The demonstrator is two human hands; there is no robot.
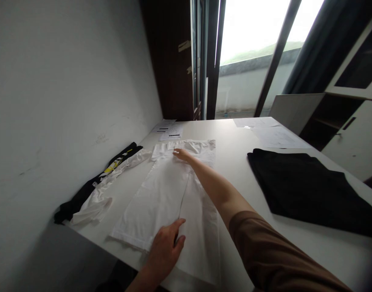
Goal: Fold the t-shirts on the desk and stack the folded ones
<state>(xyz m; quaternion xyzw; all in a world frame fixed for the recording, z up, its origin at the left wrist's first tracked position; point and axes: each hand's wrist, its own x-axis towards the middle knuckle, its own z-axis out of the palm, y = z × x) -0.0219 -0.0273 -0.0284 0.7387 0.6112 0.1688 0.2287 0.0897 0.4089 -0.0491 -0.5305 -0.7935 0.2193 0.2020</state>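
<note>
This looks like a home, with a dark curtain (327,46), large window (249,36) and white cabinet (360,142).

No text, brand or number is showing clearly enough to read. Beyond the white garment (161,190), sheets of paper (170,137) are carrying dark bars and blurred print. To its left, a black cloth (79,202) is bearing an illegible yellow-and-white print (113,165). Beyond its right side, more papers (277,137) are lying too washed-out to read. Farther beyond it, unreadable pale patches (184,46) are marking a dark cupboard (167,77).
</note>
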